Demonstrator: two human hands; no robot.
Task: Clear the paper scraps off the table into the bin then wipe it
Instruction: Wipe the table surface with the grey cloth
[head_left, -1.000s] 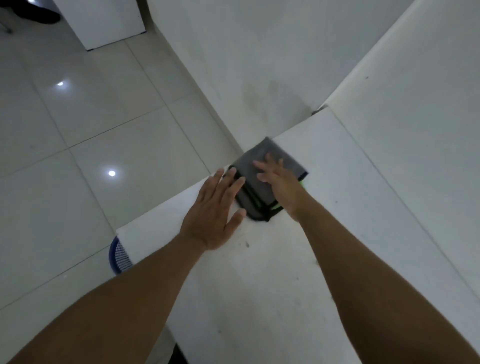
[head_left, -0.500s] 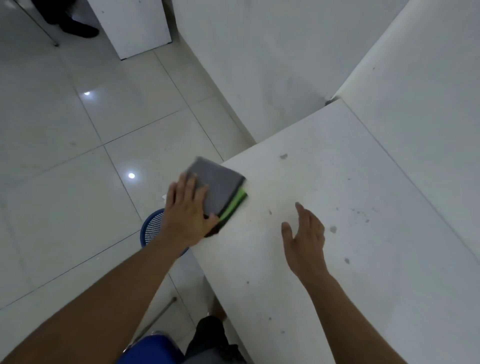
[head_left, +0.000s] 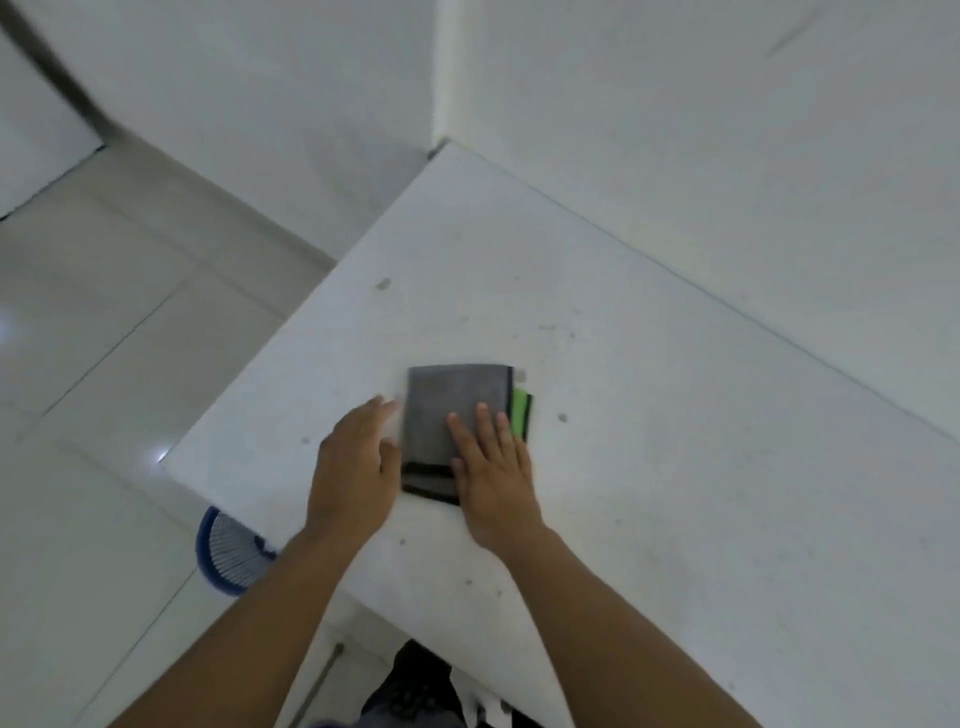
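Right hand (head_left: 493, 475) flat on grey cloth (head_left: 448, 410)

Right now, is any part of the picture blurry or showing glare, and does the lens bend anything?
Head view: left hand smeared at the fingertips by motion; cloth and right hand fairly sharp; small glare spot on the floor tile; table edges splay from wide-angle distortion; lighting dim, flat, soft shadows.

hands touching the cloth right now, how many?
1 for sure: right hand lies flat on the grey cloth. Left hand sits at its left edge; contact unclear.
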